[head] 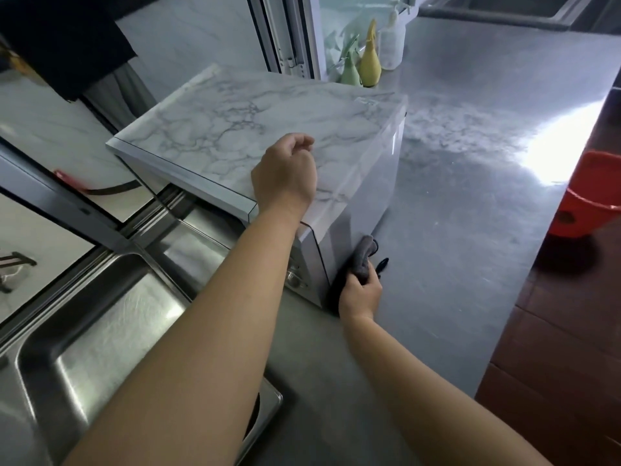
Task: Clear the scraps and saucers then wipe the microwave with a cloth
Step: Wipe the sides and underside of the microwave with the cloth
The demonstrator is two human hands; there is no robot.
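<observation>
At frame centre, the marble-patterned white microwave sits on the grey steel counter. The left hand rests loosely curled on top, steadying; the right hand grips the dark grey cloth against its lower side panel. Best wiped with firm overlapping strokes.

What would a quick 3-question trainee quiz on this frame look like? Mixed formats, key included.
1. True or false: the left hand rests on the marble-patterned top of the white microwave.
2. Multiple choice: the right hand presses the dark grey cloth against the microwave's (A) top, (B) lower side panel, (C) door glass.
3. Fill in: beyond the grey steel counter, at the right edge of the view, stands a ____ plastic bucket.

Key: 1 true; 2 B; 3 red.
</observation>
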